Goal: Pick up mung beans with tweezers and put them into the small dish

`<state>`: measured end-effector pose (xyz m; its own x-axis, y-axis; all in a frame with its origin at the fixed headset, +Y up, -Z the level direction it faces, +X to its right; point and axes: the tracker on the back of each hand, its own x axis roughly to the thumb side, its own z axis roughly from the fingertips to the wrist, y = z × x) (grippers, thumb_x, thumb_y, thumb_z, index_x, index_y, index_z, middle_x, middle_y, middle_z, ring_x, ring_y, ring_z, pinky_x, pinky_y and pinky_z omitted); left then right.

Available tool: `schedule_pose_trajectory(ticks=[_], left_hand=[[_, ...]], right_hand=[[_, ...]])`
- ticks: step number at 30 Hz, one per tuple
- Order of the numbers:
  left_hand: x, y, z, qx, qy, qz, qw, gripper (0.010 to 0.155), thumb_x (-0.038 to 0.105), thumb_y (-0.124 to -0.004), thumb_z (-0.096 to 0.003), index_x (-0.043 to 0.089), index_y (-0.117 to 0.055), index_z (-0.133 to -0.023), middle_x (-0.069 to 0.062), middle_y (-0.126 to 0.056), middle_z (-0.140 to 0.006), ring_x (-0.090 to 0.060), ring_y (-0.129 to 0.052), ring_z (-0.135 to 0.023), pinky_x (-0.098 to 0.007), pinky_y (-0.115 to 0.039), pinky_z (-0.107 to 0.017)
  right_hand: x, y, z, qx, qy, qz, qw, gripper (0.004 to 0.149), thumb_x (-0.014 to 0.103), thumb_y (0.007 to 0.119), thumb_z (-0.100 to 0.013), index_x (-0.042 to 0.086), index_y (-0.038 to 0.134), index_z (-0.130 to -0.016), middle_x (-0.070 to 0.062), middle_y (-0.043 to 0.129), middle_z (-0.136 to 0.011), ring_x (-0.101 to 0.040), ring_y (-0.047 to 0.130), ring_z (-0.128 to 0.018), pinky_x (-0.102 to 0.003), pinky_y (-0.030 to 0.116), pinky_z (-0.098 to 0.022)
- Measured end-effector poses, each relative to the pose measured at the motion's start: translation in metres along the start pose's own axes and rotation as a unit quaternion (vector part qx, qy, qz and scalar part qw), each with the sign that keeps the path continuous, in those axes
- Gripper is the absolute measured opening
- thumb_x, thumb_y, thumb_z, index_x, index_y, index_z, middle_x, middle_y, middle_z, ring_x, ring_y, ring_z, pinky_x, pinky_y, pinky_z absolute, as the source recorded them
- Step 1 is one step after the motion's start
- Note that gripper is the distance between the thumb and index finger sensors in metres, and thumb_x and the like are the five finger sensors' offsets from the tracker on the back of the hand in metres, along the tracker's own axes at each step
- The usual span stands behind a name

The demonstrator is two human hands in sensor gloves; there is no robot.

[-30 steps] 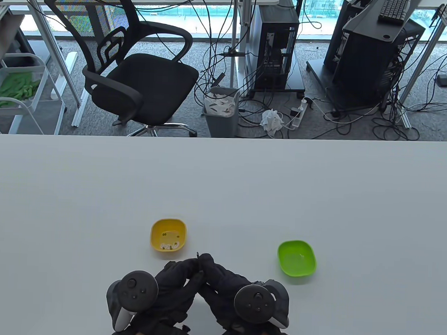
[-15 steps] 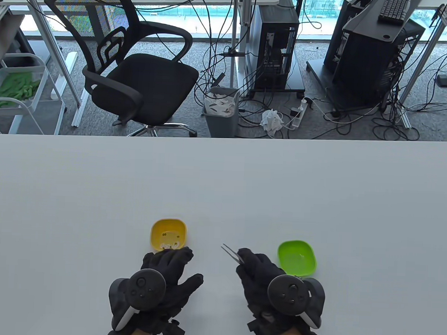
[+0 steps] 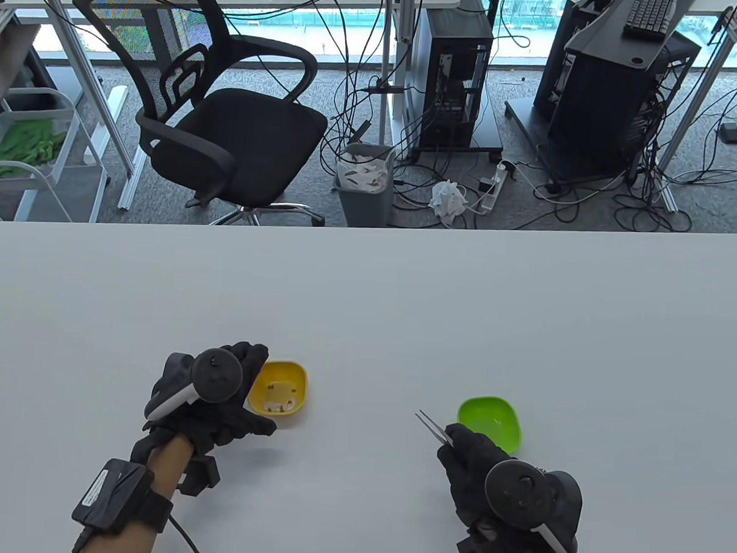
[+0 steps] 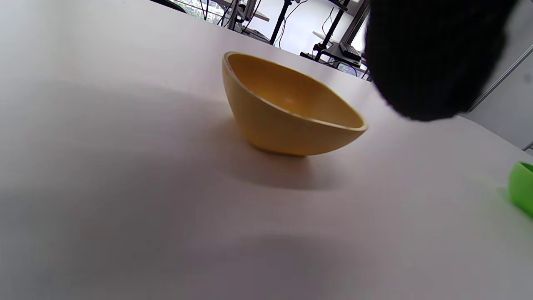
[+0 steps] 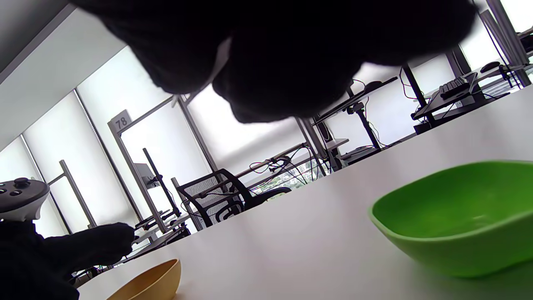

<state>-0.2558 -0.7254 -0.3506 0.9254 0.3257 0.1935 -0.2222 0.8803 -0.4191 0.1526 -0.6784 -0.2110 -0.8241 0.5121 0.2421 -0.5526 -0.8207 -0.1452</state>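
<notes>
A yellow dish (image 3: 290, 383) holds a few dark mung beans (image 3: 280, 407) among pale bits. My left hand (image 3: 241, 405) curves around the dish's left side; I cannot tell if it touches. In the left wrist view the dish (image 4: 291, 116) stands on the table with a gloved finger (image 4: 424, 58) above its right end. My right hand (image 3: 459, 442) holds thin metal tweezers (image 3: 430, 426), tips pointing up-left over bare table. A green dish (image 3: 497, 416) stands just behind that hand and looks empty. It also shows in the right wrist view (image 5: 458, 233).
The white table (image 3: 367, 301) stretches wide behind and beside the dishes. Its far edge faces a black office chair (image 3: 229, 117), a bin (image 3: 365, 185) and computer towers on the floor.
The hands were joined at the table's middle front, then parted. My left hand moved up-left to the yellow dish. My right hand carried the tweezers right, beside the green dish.
</notes>
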Motion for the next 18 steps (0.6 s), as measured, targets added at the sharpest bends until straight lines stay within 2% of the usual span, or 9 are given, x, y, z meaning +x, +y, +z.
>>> schedule_pose_trajectory(ticks=[5,9,15,18], left_hand=[[-0.012,-0.011,-0.026,-0.071,0.008,0.026,0.997,0.123,0.065,-0.095,-0.0307,0.032,-0.007,-0.111,-0.005,-0.010,-0.123,-0.044,-0.011,-0.116,-0.062,-0.010,-0.079],[-0.017,-0.018,-0.039,-0.106,0.014,0.029,0.994,0.124,0.064,-0.095,-0.0309,0.032,-0.006,-0.110,-0.006,-0.007,-0.122,-0.045,-0.008,-0.114,-0.062,-0.009,-0.079],[-0.024,-0.023,-0.047,-0.112,0.004,0.064,0.992,0.123,0.063,-0.096,-0.0309,0.032,-0.007,-0.110,-0.005,-0.008,-0.122,-0.046,-0.007,-0.113,-0.062,-0.009,-0.078],[-0.024,-0.025,-0.048,-0.101,-0.005,0.076,0.992,0.122,0.062,-0.096,-0.0309,0.029,-0.011,-0.112,-0.001,-0.016,-0.123,-0.045,-0.011,-0.114,-0.062,-0.010,-0.078]], right_hand=[[-0.005,0.001,-0.002,0.010,0.018,-0.017,1.000,0.044,0.031,0.077,-0.050,0.007,0.085,-0.085,-0.013,0.094,-0.059,-0.015,0.093,-0.029,-0.031,0.086,-0.021],[-0.008,0.004,-0.003,0.013,0.024,-0.018,0.999,0.045,0.031,0.076,-0.050,0.006,0.083,-0.086,-0.013,0.094,-0.060,-0.015,0.093,-0.030,-0.031,0.086,-0.022],[-0.009,0.008,-0.004,0.021,0.025,-0.027,0.999,0.046,0.032,0.076,-0.050,0.005,0.082,-0.088,-0.014,0.093,-0.062,-0.017,0.094,-0.031,-0.033,0.087,-0.024],[-0.009,0.009,-0.005,0.026,0.023,-0.035,0.999,0.046,0.032,0.076,-0.051,0.006,0.081,-0.088,-0.014,0.093,-0.063,-0.017,0.094,-0.032,-0.033,0.087,-0.025]])
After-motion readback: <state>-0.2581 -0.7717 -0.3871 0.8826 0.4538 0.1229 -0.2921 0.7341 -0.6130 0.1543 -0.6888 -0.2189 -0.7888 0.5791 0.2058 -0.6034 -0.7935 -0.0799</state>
